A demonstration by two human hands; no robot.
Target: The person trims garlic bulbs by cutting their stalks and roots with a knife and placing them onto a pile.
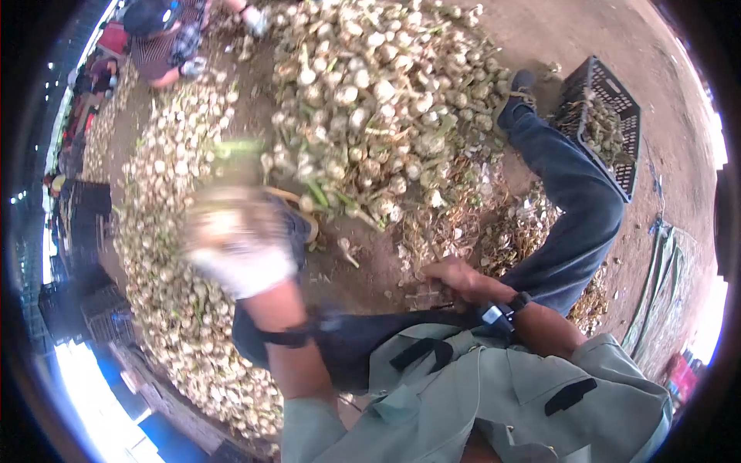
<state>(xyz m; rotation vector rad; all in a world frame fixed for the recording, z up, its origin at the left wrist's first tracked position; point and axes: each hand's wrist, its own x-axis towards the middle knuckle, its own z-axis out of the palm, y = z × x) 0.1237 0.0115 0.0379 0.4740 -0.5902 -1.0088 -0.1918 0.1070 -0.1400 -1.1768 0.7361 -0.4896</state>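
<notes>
My left hand [243, 262], in a white glove, is raised above the left heap of garlic [177, 301]. It is smeared by motion, and a blurred pale bulb-like shape with a green stalk [239, 145] shows at its fingers. Bare and low between my legs, my right hand [457, 278] is closed around something thin that I cannot make out, near dry peelings [440, 239]. The large pile of garlic bulbs [386, 92] lies beyond both hands.
A black plastic crate [629, 116] holding garlic stands beyond my right leg [571, 177]. Another person [166, 42] with gloved hands works at the upper left. Dark crates [104, 312] are at the left edge. A greenish sheet [660, 285] lies at the right.
</notes>
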